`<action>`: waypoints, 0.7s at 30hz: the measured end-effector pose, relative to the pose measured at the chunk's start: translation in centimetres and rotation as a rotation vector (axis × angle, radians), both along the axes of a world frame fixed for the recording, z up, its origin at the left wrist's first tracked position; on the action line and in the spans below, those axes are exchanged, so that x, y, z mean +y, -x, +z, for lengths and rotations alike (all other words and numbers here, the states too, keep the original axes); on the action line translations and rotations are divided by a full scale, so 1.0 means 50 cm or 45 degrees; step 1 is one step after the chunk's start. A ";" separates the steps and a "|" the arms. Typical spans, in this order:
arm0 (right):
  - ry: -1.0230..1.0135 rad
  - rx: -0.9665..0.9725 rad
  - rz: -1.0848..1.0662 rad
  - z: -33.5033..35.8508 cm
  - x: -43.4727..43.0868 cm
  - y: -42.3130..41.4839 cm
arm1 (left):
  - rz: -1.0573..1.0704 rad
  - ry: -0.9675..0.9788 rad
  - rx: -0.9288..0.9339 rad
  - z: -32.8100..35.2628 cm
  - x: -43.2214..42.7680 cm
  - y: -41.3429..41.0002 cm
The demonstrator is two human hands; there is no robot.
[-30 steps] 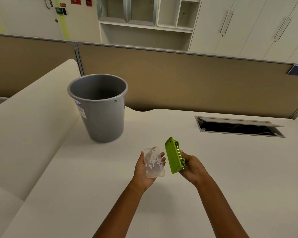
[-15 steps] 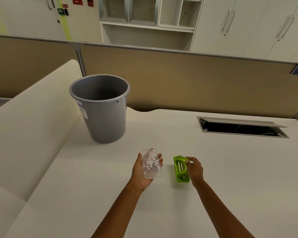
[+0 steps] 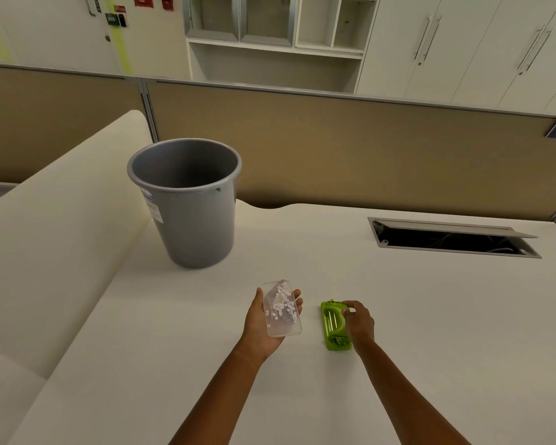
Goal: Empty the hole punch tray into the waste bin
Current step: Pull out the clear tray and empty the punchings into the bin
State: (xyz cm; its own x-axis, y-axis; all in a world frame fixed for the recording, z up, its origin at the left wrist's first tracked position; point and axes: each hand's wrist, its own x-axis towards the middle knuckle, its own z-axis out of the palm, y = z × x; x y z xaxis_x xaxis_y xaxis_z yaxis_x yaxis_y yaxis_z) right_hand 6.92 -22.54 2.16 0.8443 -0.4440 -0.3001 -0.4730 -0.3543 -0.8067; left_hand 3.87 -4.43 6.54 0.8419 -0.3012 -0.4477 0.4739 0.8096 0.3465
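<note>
Hands sit low and close to the person, over a white desk [image 3: 430, 316]. The left hand [image 3: 254, 329] is palm up, and its thumb and fingers curl round the long sides of the see-through tray [image 3: 283, 329]. The tray lies flat in the palm with its open side up. Small white paper dots [image 3: 283, 306] sit in a heap at its far end.

The right hand [image 3: 360, 324] is just beside the left one, with a small gap of desk between them. Its fingers bend over and pinch the right edge of the green hole punch [image 3: 333, 327]. The punch lies flat on the desk, and its long side points away from the person.

The grey waste bin [image 3: 196, 226] stands upright on the desk, ahead of the left hand and off to its left, well apart from the tray. Its round mouth is wide open at the top. Smooth white desk runs from the left hand up to the foot of the bin.

Left of the left hand, the desk meets a higher rounded white ledge [image 3: 45, 236]. Ahead of the right hand and off to its right is a long dark cable slot [image 3: 453, 240] with a metal rim. Past the bin and the slot, a tan divider wall [image 3: 334, 149] closes the far edge of the desk.
</note>
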 end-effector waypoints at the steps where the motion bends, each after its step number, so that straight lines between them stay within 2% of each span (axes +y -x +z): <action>1: 0.003 0.002 0.003 0.000 -0.001 -0.001 | -0.001 0.001 0.001 0.000 0.000 0.000; 11: 0.061 0.061 0.061 -0.002 -0.005 -0.002 | -0.047 -0.025 -0.026 -0.001 0.003 -0.009; 13: 0.167 0.065 0.087 0.007 -0.004 -0.001 | -0.057 -0.042 -0.035 0.002 0.003 -0.012; 16: 0.315 -0.104 0.129 0.034 0.011 0.006 | -0.050 -0.053 -0.047 0.008 0.004 -0.014; 19: 0.070 -0.272 0.124 0.070 0.049 0.024 | -0.033 -0.061 -0.050 0.013 0.001 -0.017; 21: -0.382 -0.179 0.057 0.089 0.079 0.040 | -0.014 -0.069 -0.049 0.014 -0.003 -0.023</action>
State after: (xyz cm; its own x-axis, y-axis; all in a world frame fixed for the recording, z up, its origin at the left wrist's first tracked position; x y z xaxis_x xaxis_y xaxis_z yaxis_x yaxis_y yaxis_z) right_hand 4.94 -18.57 6.62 0.9033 -0.3154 -0.2908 -0.3389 -0.1091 -0.9345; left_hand 5.02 -4.59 7.23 0.8557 -0.2869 -0.4307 0.4680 0.7841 0.4076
